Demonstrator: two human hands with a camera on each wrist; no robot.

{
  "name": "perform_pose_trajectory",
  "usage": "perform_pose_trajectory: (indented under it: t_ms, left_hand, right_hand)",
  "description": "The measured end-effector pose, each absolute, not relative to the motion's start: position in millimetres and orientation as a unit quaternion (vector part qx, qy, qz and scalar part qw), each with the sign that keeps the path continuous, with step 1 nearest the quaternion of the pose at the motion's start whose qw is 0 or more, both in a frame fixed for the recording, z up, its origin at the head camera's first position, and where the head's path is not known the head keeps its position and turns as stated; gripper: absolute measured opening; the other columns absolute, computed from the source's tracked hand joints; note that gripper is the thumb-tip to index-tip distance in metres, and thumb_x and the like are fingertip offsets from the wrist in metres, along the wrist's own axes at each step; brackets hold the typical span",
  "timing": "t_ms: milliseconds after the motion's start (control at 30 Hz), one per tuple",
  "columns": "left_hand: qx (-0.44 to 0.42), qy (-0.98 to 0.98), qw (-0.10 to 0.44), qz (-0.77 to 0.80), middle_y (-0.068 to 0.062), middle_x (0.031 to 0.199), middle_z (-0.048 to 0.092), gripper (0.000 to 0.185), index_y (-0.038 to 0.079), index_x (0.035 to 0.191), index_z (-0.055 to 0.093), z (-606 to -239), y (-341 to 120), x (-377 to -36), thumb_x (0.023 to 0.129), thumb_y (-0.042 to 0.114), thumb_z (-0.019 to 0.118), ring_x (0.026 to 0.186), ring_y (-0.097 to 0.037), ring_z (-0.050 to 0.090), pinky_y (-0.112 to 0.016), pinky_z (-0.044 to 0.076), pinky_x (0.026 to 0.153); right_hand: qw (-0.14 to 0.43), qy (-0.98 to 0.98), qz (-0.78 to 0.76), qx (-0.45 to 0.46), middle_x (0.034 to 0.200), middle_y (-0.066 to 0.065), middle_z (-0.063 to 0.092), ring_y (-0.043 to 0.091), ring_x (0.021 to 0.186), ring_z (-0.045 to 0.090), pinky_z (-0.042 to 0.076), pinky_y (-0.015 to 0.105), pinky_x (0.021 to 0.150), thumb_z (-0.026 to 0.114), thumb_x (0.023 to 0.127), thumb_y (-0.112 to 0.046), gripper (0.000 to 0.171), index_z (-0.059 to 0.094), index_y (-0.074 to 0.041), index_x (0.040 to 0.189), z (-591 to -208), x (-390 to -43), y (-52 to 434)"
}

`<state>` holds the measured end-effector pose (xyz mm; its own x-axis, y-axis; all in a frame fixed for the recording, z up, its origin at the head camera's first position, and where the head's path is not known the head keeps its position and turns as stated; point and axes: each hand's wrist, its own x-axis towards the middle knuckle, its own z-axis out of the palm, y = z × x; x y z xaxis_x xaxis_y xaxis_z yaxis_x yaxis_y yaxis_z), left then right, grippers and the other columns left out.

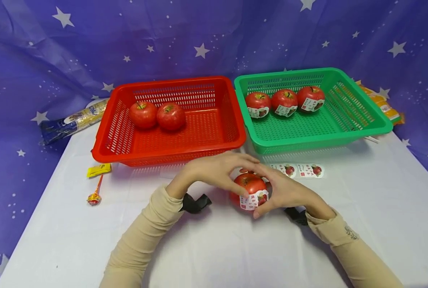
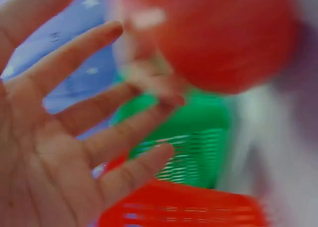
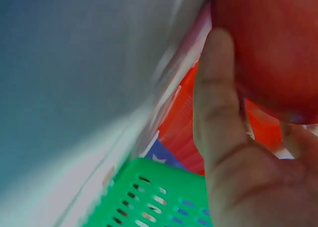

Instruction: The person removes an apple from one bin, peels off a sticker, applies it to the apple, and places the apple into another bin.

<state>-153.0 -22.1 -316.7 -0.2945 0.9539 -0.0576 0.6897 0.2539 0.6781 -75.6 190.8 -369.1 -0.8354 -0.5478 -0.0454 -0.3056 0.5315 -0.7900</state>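
Apple (image 1: 249, 188), labelled, on worktop (image 1: 214, 248) before red basket (image 1: 170, 152) and green basket (image 1: 318, 140); right hand (image 1: 286, 192) grasps it, left hand (image 1: 214, 170) fingers extended on top. Step judged: sticker being pressed on. Next calls for firm lift toward green basket.

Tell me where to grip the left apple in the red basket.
Probably from above, fingers spanning the round sides of the left apple, stem up. Take its left and front faces: the second apple touches its right, and the red basket wall stands close behind.
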Motion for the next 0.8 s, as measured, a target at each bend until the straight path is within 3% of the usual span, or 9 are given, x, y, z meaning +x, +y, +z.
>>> perform_pose_trajectory:
  t_ms: [133,233,300,400,533,600,700,800]
  left_hand:
    - [0.495,0.787,0.148,0.337,0.000,0.140,0.053,0.062,0.015,0.137,0.053,-293.7,-9.0,-169.1,0.083,0.039,0.074,0.125,-0.013,0.050,-0.030,0.040,0.106]
    - [0.417,0.848,0.106,0.308,-0.003,0.154,0.035,0.081,0.014,0.147,0.039,-292.0,6.2,-183.7,0.082,0.052,0.070,0.140,-0.016,0.035,-0.035,0.033,0.114]
    - [0.370,0.885,0.104,0.263,-0.005,0.161,0.017,0.098,0.013,0.153,0.026,-297.3,15.2,-192.1,0.079,0.061,0.068,0.149,-0.019,0.016,-0.038,0.023,0.119]
    - [0.333,0.912,0.125,0.206,-0.011,0.163,0.002,0.113,0.006,0.154,0.011,-307.8,25.0,-201.2,0.076,0.066,0.066,0.151,-0.022,0.001,-0.038,0.017,0.121]
    - [0.320,0.924,0.133,0.161,-0.013,0.162,-0.003,0.119,0.003,0.154,0.005,-315.2,29.4,-205.2,0.076,0.073,0.061,0.151,-0.024,-0.004,-0.041,0.016,0.121]
    - [0.317,0.928,0.133,0.143,-0.011,0.163,-0.004,0.121,0.004,0.154,0.003,-315.7,30.1,-205.2,0.074,0.079,0.056,0.151,-0.023,-0.004,-0.043,0.016,0.120]
    - [0.313,0.931,0.134,0.132,-0.009,0.163,-0.005,0.123,0.006,0.154,0.003,-314.7,30.7,-204.4,0.072,0.083,0.052,0.151,-0.022,-0.003,-0.044,0.016,0.120]
    - [0.313,0.932,0.129,0.130,-0.010,0.163,-0.002,0.123,0.005,0.154,0.005,-314.4,31.0,-203.4,0.072,0.084,0.051,0.151,-0.022,-0.002,-0.044,0.016,0.120]
  right_hand:
    - [0.139,0.887,-0.346,-0.273,0.130,0.000,0.053,0.018,0.115,0.054,0.050,0.039,0.093,0.093,0.056,-0.033,0.092,0.048,-0.019,0.135,-361.4,-71.0,191.8]
    - [0.148,0.895,-0.307,-0.287,0.126,-0.004,0.055,0.017,0.113,0.055,0.051,0.040,0.089,0.091,0.056,-0.034,0.087,0.050,-0.024,0.132,-345.8,-69.1,195.1]
    - [0.143,0.901,-0.290,-0.290,0.127,-0.005,0.055,0.019,0.113,0.055,0.051,0.041,0.087,0.091,0.056,-0.035,0.087,0.050,-0.027,0.133,-327.7,-69.5,201.0]
    - [0.095,0.908,-0.289,-0.288,0.125,-0.007,0.057,0.016,0.109,0.056,0.051,0.038,0.084,0.092,0.056,-0.033,0.089,0.050,-0.027,0.134,-294.1,-77.9,217.2]
    - [-0.011,0.927,-0.272,-0.257,0.118,-0.004,0.059,0.005,0.100,0.053,0.048,0.020,0.079,0.095,0.053,-0.022,0.094,0.049,-0.021,0.135,-251.3,-105.3,239.9]
    - [-0.040,0.939,-0.259,-0.223,0.120,0.001,0.058,0.008,0.103,0.050,0.044,0.015,0.077,0.095,0.054,-0.018,0.096,0.046,-0.017,0.137,-236.5,-124.9,246.5]
    - [-0.043,0.955,-0.238,-0.175,0.122,0.014,0.057,0.021,0.109,0.042,0.044,0.028,0.080,0.092,0.060,-0.022,0.094,0.041,-0.011,0.139,-227.7,-159.6,249.0]
    - [0.001,0.970,-0.196,-0.143,0.125,0.020,0.056,0.034,0.112,0.037,0.044,0.047,0.082,0.090,0.063,-0.030,0.095,0.038,-0.008,0.139,-233.4,-193.0,246.1]
